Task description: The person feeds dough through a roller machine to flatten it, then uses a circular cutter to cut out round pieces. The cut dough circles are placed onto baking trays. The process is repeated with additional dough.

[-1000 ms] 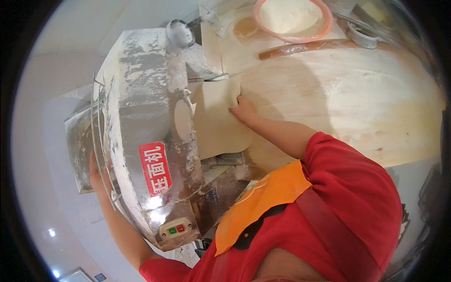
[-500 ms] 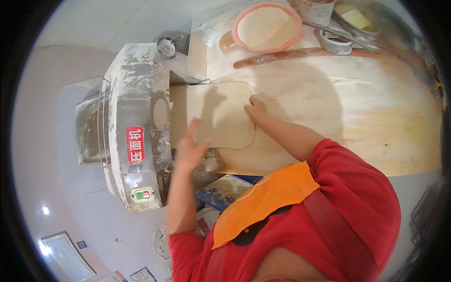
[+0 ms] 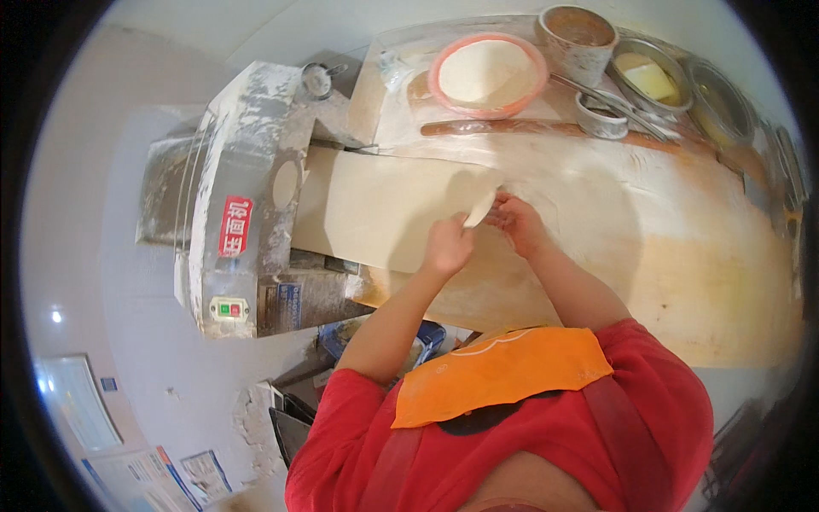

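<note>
A long pale sheet of dough (image 3: pixel 367 200) runs out of the dough-rolling machine (image 3: pixel 256 141) and lies across the floured wooden board. Its free end is lifted and bent up between my hands. My left hand (image 3: pixel 450 246) is closed on the near corner of that end. At the far part of the same edge is my right hand (image 3: pixel 522 226), its fingers curled against the dough; the fingertips are partly hidden.
Behind the dough, a rolling pin (image 3: pixel 461 128) lies along the board (image 3: pixel 699 273). Beyond it stand a pink-rimmed bowl of flour (image 3: pixel 488 75), a tub (image 3: pixel 578 51), a small white container (image 3: pixel 601 119) and metal bowls (image 3: pixel 650 81). Green and red switches (image 3: pixel 229 310) sit on the machine's near end.
The dough sheet reaches farther right out of the machine. My left hand has moved right from above the sheet and closed on its edge. My right hand has shifted right with the dough.
</note>
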Action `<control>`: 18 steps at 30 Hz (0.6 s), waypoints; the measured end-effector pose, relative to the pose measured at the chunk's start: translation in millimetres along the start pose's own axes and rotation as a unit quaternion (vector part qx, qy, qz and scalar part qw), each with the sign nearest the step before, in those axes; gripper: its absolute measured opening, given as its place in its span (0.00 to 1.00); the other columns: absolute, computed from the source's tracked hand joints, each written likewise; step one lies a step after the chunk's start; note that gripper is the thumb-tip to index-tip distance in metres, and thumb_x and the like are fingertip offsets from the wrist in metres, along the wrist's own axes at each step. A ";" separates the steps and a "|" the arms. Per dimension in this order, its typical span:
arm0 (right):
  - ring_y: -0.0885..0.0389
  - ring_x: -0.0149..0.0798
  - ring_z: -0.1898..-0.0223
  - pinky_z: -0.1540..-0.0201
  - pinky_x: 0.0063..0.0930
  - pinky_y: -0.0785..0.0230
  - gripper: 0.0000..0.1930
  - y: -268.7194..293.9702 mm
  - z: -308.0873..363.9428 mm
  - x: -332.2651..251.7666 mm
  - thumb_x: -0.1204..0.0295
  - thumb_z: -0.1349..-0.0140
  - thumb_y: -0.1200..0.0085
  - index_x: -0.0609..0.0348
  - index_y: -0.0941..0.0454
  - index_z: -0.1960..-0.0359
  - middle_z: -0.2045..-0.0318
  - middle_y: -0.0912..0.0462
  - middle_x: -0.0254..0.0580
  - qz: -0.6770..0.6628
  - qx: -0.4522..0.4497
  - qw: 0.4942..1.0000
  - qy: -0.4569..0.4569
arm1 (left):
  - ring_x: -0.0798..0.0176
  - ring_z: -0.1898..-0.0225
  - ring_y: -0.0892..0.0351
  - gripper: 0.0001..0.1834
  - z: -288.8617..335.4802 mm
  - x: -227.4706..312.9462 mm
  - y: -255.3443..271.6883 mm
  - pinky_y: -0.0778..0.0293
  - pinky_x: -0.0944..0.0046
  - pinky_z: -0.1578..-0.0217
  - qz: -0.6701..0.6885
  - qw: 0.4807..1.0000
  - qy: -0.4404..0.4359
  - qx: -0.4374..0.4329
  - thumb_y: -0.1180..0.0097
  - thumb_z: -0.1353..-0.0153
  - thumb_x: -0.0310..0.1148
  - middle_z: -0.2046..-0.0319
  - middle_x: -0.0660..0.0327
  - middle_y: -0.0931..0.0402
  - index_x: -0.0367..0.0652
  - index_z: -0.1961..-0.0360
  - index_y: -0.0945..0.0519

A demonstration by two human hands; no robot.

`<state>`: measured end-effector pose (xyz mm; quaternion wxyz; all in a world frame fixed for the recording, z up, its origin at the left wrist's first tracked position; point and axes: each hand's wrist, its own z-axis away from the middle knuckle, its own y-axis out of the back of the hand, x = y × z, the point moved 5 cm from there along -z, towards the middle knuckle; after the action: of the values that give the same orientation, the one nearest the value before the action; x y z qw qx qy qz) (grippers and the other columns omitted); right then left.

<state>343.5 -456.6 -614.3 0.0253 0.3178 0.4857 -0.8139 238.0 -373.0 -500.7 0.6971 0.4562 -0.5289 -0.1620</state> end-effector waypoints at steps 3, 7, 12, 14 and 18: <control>0.22 0.39 0.58 0.54 0.31 0.29 0.20 11.9 -11.4 1.3 0.65 0.38 0.53 0.63 0.29 0.47 0.56 0.20 0.41 0.145 0.033 0.988 0.034 | 0.58 0.79 0.24 0.13 -12.1 64.0 8.5 0.29 0.56 0.74 0.110 0.993 -0.023 -0.023 0.53 0.46 0.28 0.80 0.46 0.26 0.35 0.60 0.23; 0.23 0.40 0.56 0.52 0.33 0.30 0.20 10.2 -11.0 15.5 0.64 0.37 0.53 0.63 0.29 0.47 0.55 0.21 0.41 0.209 0.054 0.976 0.026 | 0.69 0.66 0.24 0.15 11.1 120.7 -18.9 0.27 0.66 0.63 0.419 0.904 -0.078 -0.039 0.49 0.38 0.34 0.70 0.57 0.20 0.35 0.56 0.21; 0.24 0.41 0.55 0.50 0.34 0.32 0.21 -6.3 -21.4 -4.5 0.63 0.37 0.54 0.62 0.30 0.45 0.53 0.22 0.41 0.238 0.048 0.970 0.028 | 0.59 0.52 0.22 0.22 47.9 29.7 -25.3 0.28 0.61 0.50 0.479 0.749 0.112 -0.444 0.54 0.33 0.46 0.52 0.54 0.22 0.42 0.46 0.24; 0.24 0.41 0.54 0.50 0.35 0.32 0.21 -14.6 -34.4 -19.6 0.63 0.37 0.54 0.62 0.31 0.45 0.53 0.23 0.41 0.273 0.057 0.960 0.040 | 0.51 0.49 0.23 0.27 69.1 -66.9 -45.4 0.29 0.54 0.47 0.599 0.681 0.214 -0.363 0.58 0.33 0.51 0.45 0.50 0.27 0.43 0.41 0.30; 0.25 0.42 0.52 0.48 0.36 0.33 0.22 9.2 -0.2 -56.2 0.63 0.37 0.54 0.61 0.31 0.44 0.51 0.23 0.42 0.383 0.116 0.914 0.073 | 0.47 0.36 0.39 0.27 55.8 -196.5 -5.1 0.45 0.47 0.36 0.852 0.501 0.153 0.017 0.63 0.31 0.48 0.38 0.50 0.37 0.47 0.37 0.35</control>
<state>391.5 -476.3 -591.0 0.2625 0.5386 0.2294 -0.7671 113.7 -262.5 -619.3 0.5602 -0.1855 -0.5495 0.5915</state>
